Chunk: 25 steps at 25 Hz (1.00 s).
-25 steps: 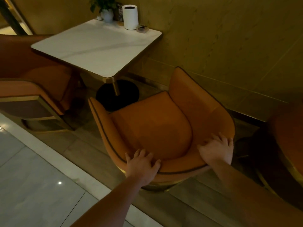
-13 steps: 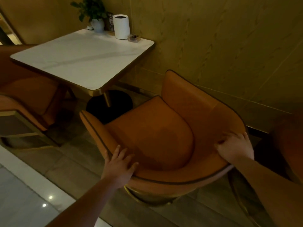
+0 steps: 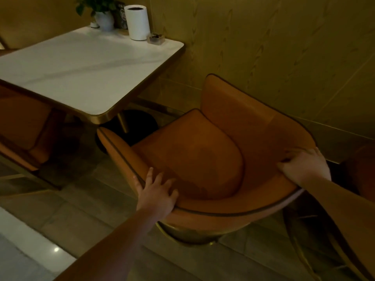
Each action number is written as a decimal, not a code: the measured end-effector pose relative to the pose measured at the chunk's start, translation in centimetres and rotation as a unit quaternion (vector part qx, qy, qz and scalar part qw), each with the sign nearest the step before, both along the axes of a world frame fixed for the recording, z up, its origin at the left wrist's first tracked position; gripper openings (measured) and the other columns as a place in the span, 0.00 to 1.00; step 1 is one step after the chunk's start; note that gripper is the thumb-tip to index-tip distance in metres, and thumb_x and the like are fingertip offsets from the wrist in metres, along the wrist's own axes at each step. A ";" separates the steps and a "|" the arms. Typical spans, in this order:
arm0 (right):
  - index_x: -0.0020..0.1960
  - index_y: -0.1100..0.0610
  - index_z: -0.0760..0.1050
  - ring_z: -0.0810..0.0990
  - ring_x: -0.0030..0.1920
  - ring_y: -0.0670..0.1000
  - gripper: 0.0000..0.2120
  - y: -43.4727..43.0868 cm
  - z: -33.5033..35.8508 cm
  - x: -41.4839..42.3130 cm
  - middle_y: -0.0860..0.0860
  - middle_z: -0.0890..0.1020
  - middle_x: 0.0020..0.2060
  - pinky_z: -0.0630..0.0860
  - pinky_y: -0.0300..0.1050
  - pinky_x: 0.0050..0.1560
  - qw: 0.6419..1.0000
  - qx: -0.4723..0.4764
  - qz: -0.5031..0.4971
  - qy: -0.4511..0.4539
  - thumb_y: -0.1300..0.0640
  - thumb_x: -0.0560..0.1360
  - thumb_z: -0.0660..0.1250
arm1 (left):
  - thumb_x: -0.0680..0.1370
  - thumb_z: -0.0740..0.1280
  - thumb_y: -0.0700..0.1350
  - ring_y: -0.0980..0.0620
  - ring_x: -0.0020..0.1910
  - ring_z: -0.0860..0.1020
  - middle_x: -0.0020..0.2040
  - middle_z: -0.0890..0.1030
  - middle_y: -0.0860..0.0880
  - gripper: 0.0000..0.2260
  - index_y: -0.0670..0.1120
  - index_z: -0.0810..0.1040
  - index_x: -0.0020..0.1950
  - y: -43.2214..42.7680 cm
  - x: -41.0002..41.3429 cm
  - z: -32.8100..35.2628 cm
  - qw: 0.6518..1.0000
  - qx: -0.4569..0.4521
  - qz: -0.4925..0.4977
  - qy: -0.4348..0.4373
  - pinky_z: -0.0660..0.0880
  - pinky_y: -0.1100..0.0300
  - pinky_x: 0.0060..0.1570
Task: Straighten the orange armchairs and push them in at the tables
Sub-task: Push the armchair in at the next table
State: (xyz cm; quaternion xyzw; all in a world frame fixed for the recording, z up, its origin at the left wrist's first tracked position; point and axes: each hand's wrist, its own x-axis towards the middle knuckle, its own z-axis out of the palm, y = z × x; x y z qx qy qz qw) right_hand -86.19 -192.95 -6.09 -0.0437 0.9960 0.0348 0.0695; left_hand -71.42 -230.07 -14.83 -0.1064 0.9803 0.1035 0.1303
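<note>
Left hand (image 3: 157,194) flat, fingers spread, on the orange armchair (image 3: 194,159) back rim; right hand (image 3: 304,166) curled gripping the rim's right side. Armchair angled just beside the white bench (image 3: 81,65) corner, not tucked. Second armchair (image 3: 22,126) opposite; white cylinder (image 3: 137,22) at far edge.

My left hand (image 3: 157,196) now sits further round the orange armchair (image 3: 203,159) than a second ago: it has slid from the middle of the back rim toward the arm nearest the table (image 3: 81,72), fingers spread flat over the rim. My right hand (image 3: 304,166) has travelled the other way along the rim, toward the arm furthest from the table, and its fingers now curl over the edge and pinch it. The armchair has turned, its open front swinging more toward the table, and the tip of its near arm lies closer to the table's corner.
</note>
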 end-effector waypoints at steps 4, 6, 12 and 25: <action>0.61 0.41 0.80 0.61 0.75 0.53 0.22 0.5 0.4 -2.7 0.43 0.72 0.72 0.50 0.57 0.77 1.000 -0.003 -0.006 -0.010 0.34 0.76 0.57 | 0.71 0.36 0.64 0.41 0.79 0.40 0.79 0.56 0.52 0.35 0.63 0.61 0.76 0.6 -2.6 -0.8 1.000 -0.023 -0.014 0.014 0.36 0.26 0.68; 0.61 0.42 0.81 0.60 0.76 0.52 0.22 0.9 0.6 -4.7 0.43 0.71 0.73 0.48 0.57 0.77 1.000 -0.001 -0.002 -0.015 0.35 0.76 0.57 | 0.69 0.33 0.63 0.39 0.78 0.41 0.78 0.58 0.51 0.37 0.63 0.63 0.75 1.3 -4.2 -1.3 0.998 -0.055 -0.035 0.023 0.39 0.24 0.67; 0.61 0.43 0.81 0.59 0.76 0.51 0.20 1.8 1.1 -10.2 0.43 0.71 0.72 0.49 0.56 0.78 1.000 -0.011 0.002 -0.011 0.37 0.76 0.61 | 0.77 0.40 0.61 0.39 0.78 0.41 0.78 0.58 0.51 0.28 0.62 0.63 0.75 2.7 -9.3 -1.2 0.998 -0.051 -0.025 0.018 0.36 0.24 0.66; 0.73 0.41 0.69 0.54 0.78 0.49 0.24 3.2 1.1 -20.0 0.42 0.64 0.77 0.46 0.52 0.78 1.000 -0.012 0.009 -0.019 0.38 0.78 0.61 | 0.78 0.47 0.61 0.44 0.79 0.38 0.78 0.57 0.54 0.25 0.62 0.62 0.75 5.3 -17.1 -1.0 0.998 0.018 0.046 0.028 0.32 0.28 0.68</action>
